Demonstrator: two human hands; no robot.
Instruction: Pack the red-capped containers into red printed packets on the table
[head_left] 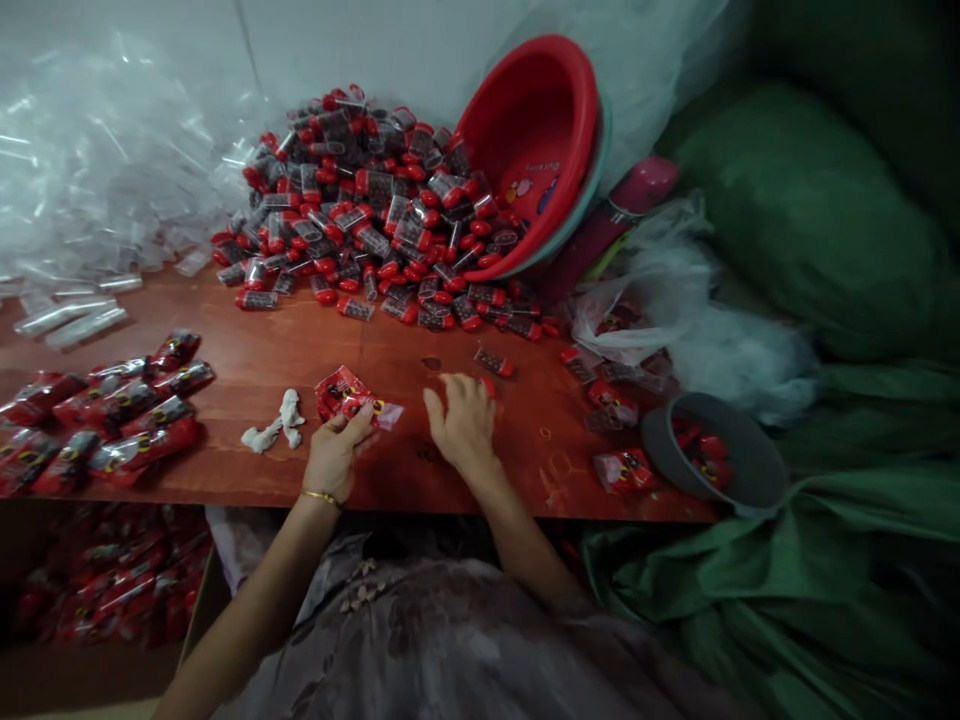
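Observation:
My left hand (334,458) pinches a flat red printed packet (343,392) between thumb and fingers, just above the table. A second printed piece with a pale end seems to lie over it, though the fingers partly hide this. Out over the tabletop, my right hand (463,428) has its thumb apart from the bent fingers. By its fingertips is a small red piece (488,387), mostly hidden. Just beyond lies a small clear container (494,361) with dark contents and a red cap. White crumpled scraps (279,424) lie left of my left hand.
A big heap of red-capped containers (352,210) spreads before a tilted red basin (574,110). Clear tubes (82,320) lie at left, near filled red packets (112,410). A grey bowl (660,440) with red pieces stands right. Below left is a box of packets (127,580).

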